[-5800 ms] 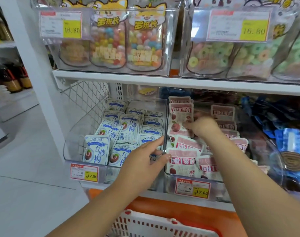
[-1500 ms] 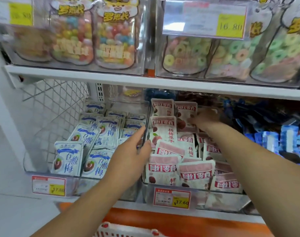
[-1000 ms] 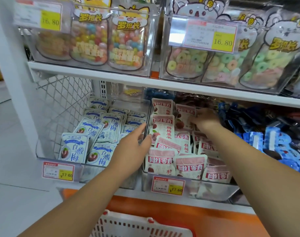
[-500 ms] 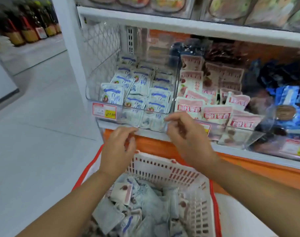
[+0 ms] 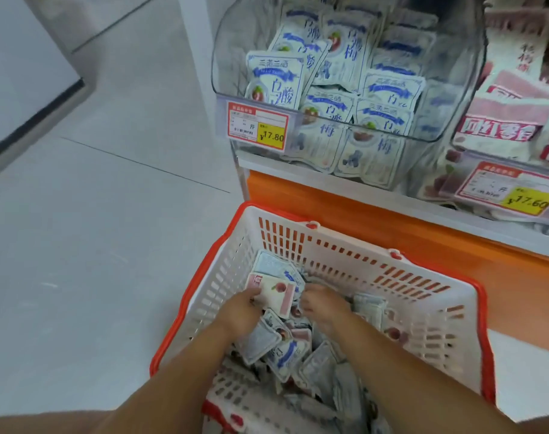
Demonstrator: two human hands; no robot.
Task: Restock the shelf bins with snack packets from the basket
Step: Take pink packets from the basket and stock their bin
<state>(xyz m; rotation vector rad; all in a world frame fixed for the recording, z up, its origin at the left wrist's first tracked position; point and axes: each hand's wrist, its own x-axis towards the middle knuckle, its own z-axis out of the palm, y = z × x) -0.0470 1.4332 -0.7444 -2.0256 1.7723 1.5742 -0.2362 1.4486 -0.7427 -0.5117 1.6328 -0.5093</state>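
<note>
A white basket with an orange rim (image 5: 354, 242) stands on the floor below the shelf, holding several loose snack packets (image 5: 285, 355), blue-and-white and pink-and-white. Both my hands reach down into it. My left hand (image 5: 240, 313) pinches the edge of a pink-and-white packet (image 5: 274, 294) lying on top of the pile. My right hand (image 5: 325, 305) has its fingers curled down among the packets just right of that packet; what they hold is hidden. Above stand a clear bin of blue-and-white packets (image 5: 332, 98) and a bin of pink packets (image 5: 505, 120).
The orange shelf base (image 5: 454, 245) runs right behind the basket. Price tags hang on the bin fronts, 17.80 (image 5: 257, 126) and 17.60 (image 5: 501, 189). Grey tiled floor (image 5: 94, 245) spreads to the left, with a white fixture edge (image 5: 22, 89) at the far left.
My view has tilted down from the shelf to the basket. Both hands dropped from the bin fronts into the basket, and my left hand took hold of a pink-and-white packet.
</note>
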